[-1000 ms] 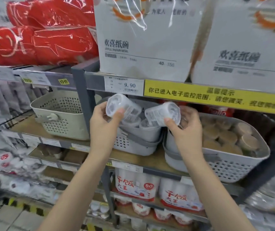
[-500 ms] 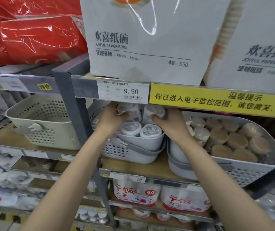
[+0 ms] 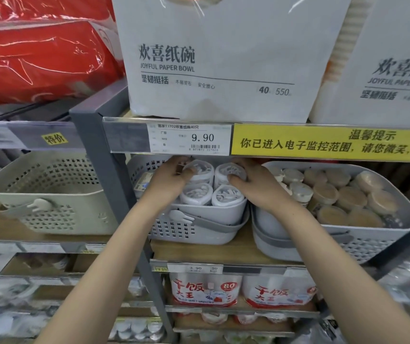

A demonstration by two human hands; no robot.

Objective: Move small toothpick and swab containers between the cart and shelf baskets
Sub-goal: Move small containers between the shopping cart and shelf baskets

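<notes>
A grey perforated basket (image 3: pixel 189 232) on the middle shelf holds a white inner tub with several clear swab containers lying on their sides. My left hand (image 3: pixel 171 180) grips the upper left container (image 3: pixel 199 170), its fingers curled over the lid. My right hand (image 3: pixel 256 184) holds the upper right container (image 3: pixel 228 170), thumb on its front face. Two more containers (image 3: pixel 196 194) lie below them in the tub. The shelf edge above hides the backs of both hands' fingers.
A large grey basket (image 3: pixel 372 234) of brown-lidded toothpick jars stands to the right. A cream basket (image 3: pixel 50 199) stands to the left behind a grey shelf post (image 3: pixel 104 175). Paper bowl packs (image 3: pixel 213 58) sit on the shelf above.
Both hands carried one container each from in front of the shelf into the grey basket and set them on top of the lower row. The camera moved closer.
</notes>
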